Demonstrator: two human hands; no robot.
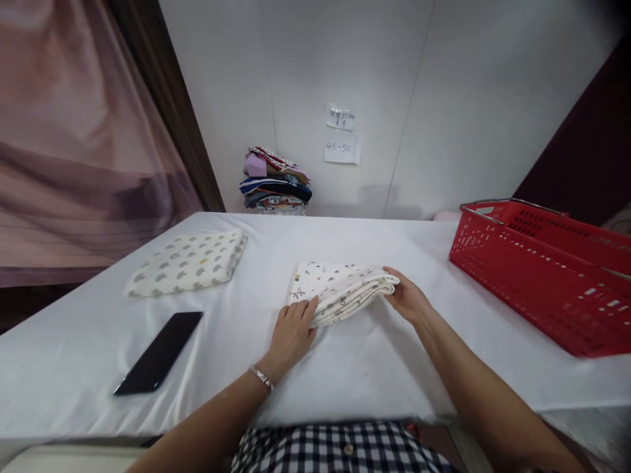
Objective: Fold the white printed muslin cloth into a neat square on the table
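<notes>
A white cloth with small grey and green prints (340, 289) lies in several folded layers in the middle of the table. Its right end is raised off the surface, and the layered edges face me. My right hand (404, 297) pinches that raised end, with the thumb on top and the other fingers partly hidden behind and under it. At the near left corner, my left hand (296, 328) is closed on the fold, fingers over the top and thumb along the front edge. A bracelet (261, 378) circles my left wrist.
Another folded cloth with grey cloud-like shapes (190, 263) lies at the left. Nearer me is a black phone-like slab (160, 351). A red plastic basket (532, 276) stands on the right. Behind the white-covered table (236, 368), a stack of folded fabrics (276, 184) rises against the wall.
</notes>
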